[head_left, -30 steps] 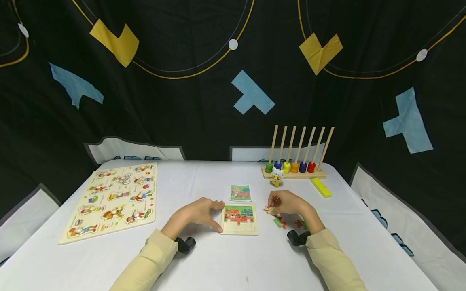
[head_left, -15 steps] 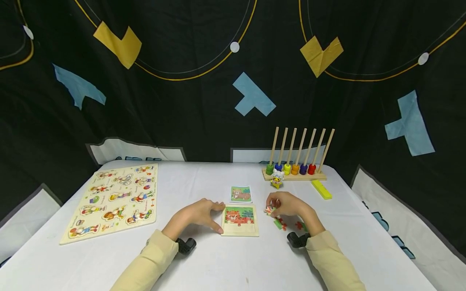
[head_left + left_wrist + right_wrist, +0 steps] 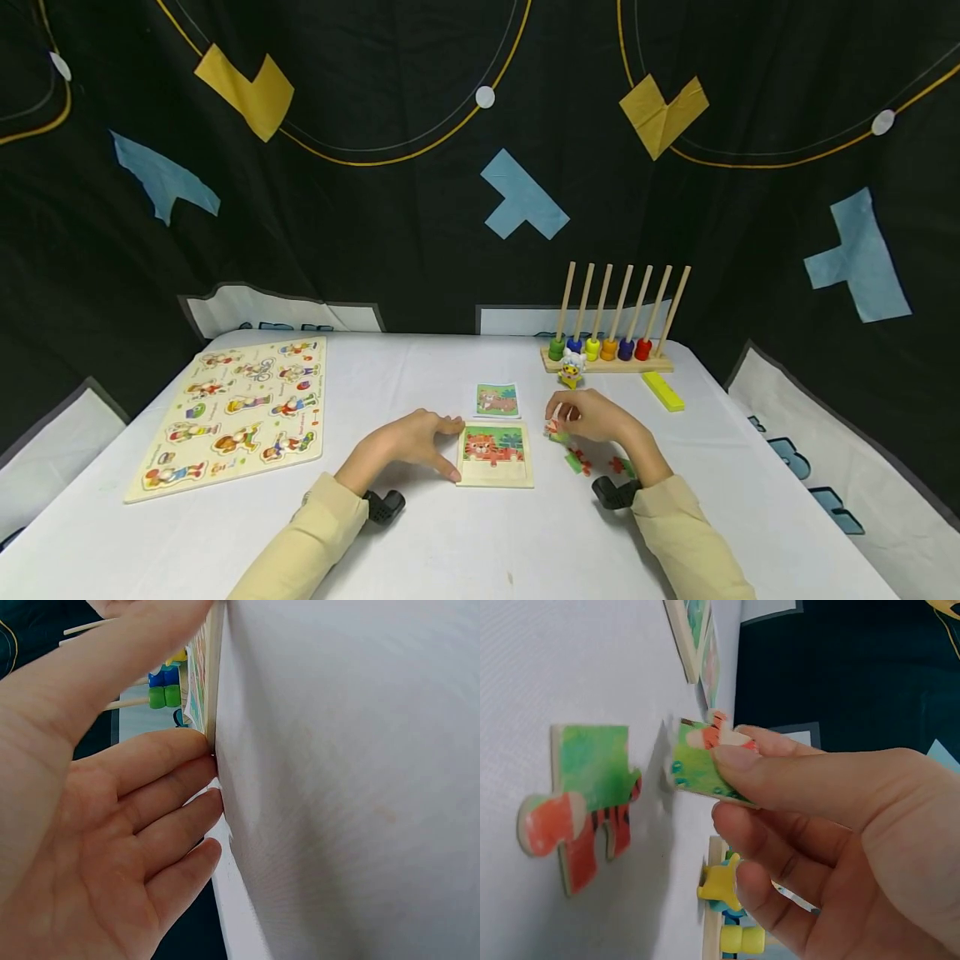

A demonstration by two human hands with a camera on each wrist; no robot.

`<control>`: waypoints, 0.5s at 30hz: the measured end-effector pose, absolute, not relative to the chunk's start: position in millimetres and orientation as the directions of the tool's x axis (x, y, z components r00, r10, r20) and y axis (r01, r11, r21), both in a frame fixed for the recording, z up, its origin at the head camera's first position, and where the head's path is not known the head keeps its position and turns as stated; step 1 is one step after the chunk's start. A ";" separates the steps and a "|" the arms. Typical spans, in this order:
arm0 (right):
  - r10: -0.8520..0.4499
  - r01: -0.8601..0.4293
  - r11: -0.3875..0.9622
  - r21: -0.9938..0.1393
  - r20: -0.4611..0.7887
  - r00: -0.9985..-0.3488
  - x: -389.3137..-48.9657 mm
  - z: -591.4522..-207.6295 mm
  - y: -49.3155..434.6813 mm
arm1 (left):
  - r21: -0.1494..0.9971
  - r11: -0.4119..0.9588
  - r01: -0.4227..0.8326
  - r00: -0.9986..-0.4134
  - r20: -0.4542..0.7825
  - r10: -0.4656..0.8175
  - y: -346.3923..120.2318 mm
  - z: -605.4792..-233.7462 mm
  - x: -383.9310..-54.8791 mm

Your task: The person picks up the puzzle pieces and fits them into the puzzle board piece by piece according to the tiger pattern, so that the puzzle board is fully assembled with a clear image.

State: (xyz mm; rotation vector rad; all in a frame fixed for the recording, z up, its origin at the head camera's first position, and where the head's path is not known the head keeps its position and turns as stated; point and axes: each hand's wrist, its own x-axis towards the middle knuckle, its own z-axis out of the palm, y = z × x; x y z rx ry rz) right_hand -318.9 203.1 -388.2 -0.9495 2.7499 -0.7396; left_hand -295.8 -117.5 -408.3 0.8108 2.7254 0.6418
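Observation:
My left hand [image 3: 414, 437] rests at the left side of a small wooden puzzle board [image 3: 495, 477], its thumb near the lower corner and its fingers near the upper. In the left wrist view, the fairly straight fingers [image 3: 169, 802] meet the board's edge. An orange tiger picture on green fills the board's upper part; bare wood shows below. To the right, my right hand [image 3: 592, 417] pinches a green puzzle piece [image 3: 697, 757] with orange tiger parts between thumb and fingers. Beside it, a loose piece [image 3: 592, 769] with striped legs lies on the table; another loose piece [image 3: 619, 465] is near the wrist.
A picture card [image 3: 497, 401] lies just behind the board. Further back right stand a peg rack [image 3: 607, 363] with coloured beads, a small yellow figurine [image 3: 572, 369] and a yellow block [image 3: 663, 392]. At the left lies a large figure puzzle board [image 3: 232, 408].
My right hand has risen slightly and shifted a little left, and the pinched puzzle piece has changed its tilt. My left hand stays at the board's edge.

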 end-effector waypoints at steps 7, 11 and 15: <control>-0.614 -0.561 0.683 -0.468 0.049 -0.788 -319.8 -386.5 198.9 | 0.472 0.754 0.457 -0.825 -0.093 0.558 -117.1 -407.8 -295.8; -0.615 -0.563 0.681 -0.468 0.051 -0.787 -320.5 -386.9 195.4 | 0.470 0.759 0.452 -0.826 -0.100 0.554 -116.9 -407.6 -295.6; -0.623 -0.570 0.665 -0.482 0.064 -0.780 -320.3 -387.9 191.6 | 0.466 0.760 0.453 -0.825 -0.105 0.555 -116.2 -407.3 -294.3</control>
